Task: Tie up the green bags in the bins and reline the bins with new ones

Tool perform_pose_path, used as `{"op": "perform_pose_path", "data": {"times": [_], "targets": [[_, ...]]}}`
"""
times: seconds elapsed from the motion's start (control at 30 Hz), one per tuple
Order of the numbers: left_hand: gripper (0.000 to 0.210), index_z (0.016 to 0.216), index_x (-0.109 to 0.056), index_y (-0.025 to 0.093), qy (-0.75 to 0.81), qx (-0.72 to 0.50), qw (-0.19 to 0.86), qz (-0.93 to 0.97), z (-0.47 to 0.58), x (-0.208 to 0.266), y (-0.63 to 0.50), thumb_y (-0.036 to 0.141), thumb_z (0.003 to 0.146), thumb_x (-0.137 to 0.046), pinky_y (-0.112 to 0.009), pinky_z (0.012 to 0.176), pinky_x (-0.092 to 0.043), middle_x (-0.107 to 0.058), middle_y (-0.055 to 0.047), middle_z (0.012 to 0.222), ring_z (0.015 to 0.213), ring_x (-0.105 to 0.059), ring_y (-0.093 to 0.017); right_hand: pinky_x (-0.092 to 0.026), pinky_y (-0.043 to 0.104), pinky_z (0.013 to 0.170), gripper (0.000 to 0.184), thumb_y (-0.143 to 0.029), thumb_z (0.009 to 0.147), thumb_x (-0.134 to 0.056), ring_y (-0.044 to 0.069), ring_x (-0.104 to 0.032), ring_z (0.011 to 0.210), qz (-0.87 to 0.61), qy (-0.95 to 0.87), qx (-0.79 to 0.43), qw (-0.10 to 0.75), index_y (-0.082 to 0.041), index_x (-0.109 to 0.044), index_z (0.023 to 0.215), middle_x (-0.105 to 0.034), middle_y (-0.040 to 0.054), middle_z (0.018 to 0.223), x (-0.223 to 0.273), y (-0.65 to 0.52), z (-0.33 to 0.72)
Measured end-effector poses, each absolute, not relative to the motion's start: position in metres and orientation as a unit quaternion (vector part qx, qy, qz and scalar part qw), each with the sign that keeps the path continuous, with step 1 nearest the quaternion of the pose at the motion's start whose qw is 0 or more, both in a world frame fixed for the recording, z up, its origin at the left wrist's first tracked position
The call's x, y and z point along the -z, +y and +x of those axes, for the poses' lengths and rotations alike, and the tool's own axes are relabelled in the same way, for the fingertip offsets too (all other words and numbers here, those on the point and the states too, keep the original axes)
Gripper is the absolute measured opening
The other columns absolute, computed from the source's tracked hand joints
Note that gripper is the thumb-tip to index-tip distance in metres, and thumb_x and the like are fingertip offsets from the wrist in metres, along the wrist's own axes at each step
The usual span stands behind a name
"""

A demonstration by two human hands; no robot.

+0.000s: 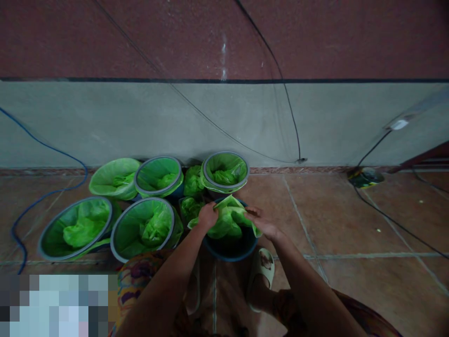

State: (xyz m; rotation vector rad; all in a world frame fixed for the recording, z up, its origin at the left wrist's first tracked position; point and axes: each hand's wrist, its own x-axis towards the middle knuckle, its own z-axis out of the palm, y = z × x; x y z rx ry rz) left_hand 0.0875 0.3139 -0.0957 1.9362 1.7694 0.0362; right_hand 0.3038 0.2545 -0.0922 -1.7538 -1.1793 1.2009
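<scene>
A green plastic bag (228,220) hangs spread between my two hands, partly inside a dark blue bin (229,256) on the floor before my feet. My left hand (208,216) grips the bag's edge on the left side of the bin. On the right, my right hand (263,222) has its fingers closed on the opposite edge. Part of the bin's far rim is hidden by the bag.
Lined bins with grey rims, such as one bin (121,230), stand in two rows at left. Another lined bin (209,172) stands against the wall. A blue cable (75,188) lies at far left; a can (366,177) and black cable (389,222) are at right.
</scene>
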Motion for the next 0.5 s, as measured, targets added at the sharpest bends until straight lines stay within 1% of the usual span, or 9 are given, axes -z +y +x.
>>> {"op": "perform_pose_path", "data": {"times": [0.07, 0.1, 0.17, 0.23, 0.27, 0.33, 0.37, 0.43, 0.5], "targets": [[0.029, 0.106, -0.068, 0.018, 0.657, -0.022, 0.252, 0.710, 0.085, 0.103, 0.310, 0.022, 0.092, -0.043, -0.028, 0.089, -0.046, -0.072, -0.010, 0.107, 0.100, -0.067, -0.021, -0.053, 0.032, 0.079, 0.027, -0.034, 0.082, -0.063, 0.020, -0.067, 0.088, -0.680, -0.399, -0.483, 0.382, -0.014, -0.067, 0.100, -0.072, 0.0088, 0.099, 0.092, 0.255, 0.304], [0.029, 0.103, -0.069, 0.019, 0.656, -0.026, 0.250, 0.711, 0.083, 0.105, 0.306, 0.022, 0.093, -0.043, -0.027, 0.087, -0.046, -0.073, -0.009, 0.104, 0.098, -0.067, -0.020, -0.053, 0.033, 0.080, 0.029, -0.037, 0.083, -0.062, 0.022, -0.067, 0.088, -0.691, -0.397, -0.475, 0.373, -0.014, -0.067, 0.100, -0.072, 0.0098, 0.098, 0.090, 0.254, 0.305], [0.028, 0.099, -0.070, 0.020, 0.653, -0.038, 0.248, 0.715, 0.080, 0.108, 0.298, 0.023, 0.093, -0.043, -0.026, 0.084, -0.046, -0.074, -0.008, 0.098, 0.094, -0.068, -0.019, -0.052, 0.036, 0.084, 0.031, -0.039, 0.085, -0.059, 0.024, -0.067, 0.091, -0.729, -0.446, -0.396, 0.334, -0.014, -0.067, 0.102, -0.071, 0.0116, 0.100, 0.082, 0.253, 0.304], [0.028, 0.096, -0.070, 0.020, 0.650, -0.058, 0.252, 0.715, 0.080, 0.108, 0.290, 0.024, 0.093, -0.043, -0.026, 0.083, -0.046, -0.074, -0.008, 0.096, 0.092, -0.068, -0.019, -0.048, 0.038, 0.092, 0.034, -0.035, 0.086, -0.057, 0.025, -0.064, 0.101, -0.725, -0.555, -0.279, 0.298, -0.015, -0.065, 0.112, -0.069, 0.0125, 0.109, 0.072, 0.250, 0.296], [0.028, 0.097, -0.070, 0.020, 0.649, -0.070, 0.257, 0.713, 0.080, 0.108, 0.287, 0.025, 0.094, -0.043, -0.026, 0.082, -0.045, -0.074, -0.008, 0.095, 0.092, -0.068, -0.019, -0.045, 0.039, 0.097, 0.037, -0.031, 0.085, -0.057, 0.026, -0.061, 0.109, -0.695, -0.621, -0.229, 0.280, -0.016, -0.062, 0.119, -0.066, 0.0124, 0.117, 0.067, 0.250, 0.289], [0.027, 0.099, -0.070, 0.019, 0.649, -0.092, 0.268, 0.706, 0.082, 0.106, 0.283, 0.024, 0.094, -0.044, -0.025, 0.082, -0.045, -0.074, -0.008, 0.096, 0.092, -0.068, -0.018, -0.039, 0.039, 0.104, 0.047, -0.023, 0.083, -0.056, 0.026, -0.053, 0.120, -0.603, -0.746, -0.175, 0.222, -0.015, -0.056, 0.129, -0.060, 0.0122, 0.128, 0.060, 0.249, 0.272], [0.027, 0.099, -0.070, 0.019, 0.649, -0.099, 0.274, 0.703, 0.083, 0.105, 0.282, 0.024, 0.094, -0.044, -0.025, 0.081, -0.045, -0.074, -0.008, 0.096, 0.091, -0.068, -0.018, -0.037, 0.039, 0.105, 0.050, -0.019, 0.082, -0.055, 0.027, -0.051, 0.121, -0.570, -0.786, -0.158, 0.180, -0.014, -0.054, 0.131, -0.060, 0.0127, 0.129, 0.058, 0.250, 0.263], [0.027, 0.097, -0.071, 0.019, 0.652, -0.102, 0.277, 0.699, 0.083, 0.103, 0.282, 0.025, 0.093, -0.045, -0.025, 0.080, -0.045, -0.074, -0.007, 0.095, 0.090, -0.068, -0.018, -0.037, 0.041, 0.102, 0.044, -0.012, 0.082, -0.052, 0.029, -0.052, 0.116, -0.559, -0.815, -0.123, 0.089, -0.012, -0.058, 0.126, -0.065, 0.0142, 0.118, 0.057, 0.250, 0.248], [0.028, 0.095, -0.071, 0.019, 0.659, -0.095, 0.269, 0.696, 0.080, 0.101, 0.284, 0.027, 0.094, -0.044, -0.025, 0.080, -0.045, -0.074, -0.008, 0.093, 0.089, -0.068, -0.018, -0.039, 0.040, 0.095, 0.031, -0.009, 0.083, -0.049, 0.029, -0.056, 0.105, -0.555, -0.825, -0.106, 0.020, -0.013, -0.066, 0.109, -0.068, 0.0130, 0.099, 0.062, 0.244, 0.240]]}}
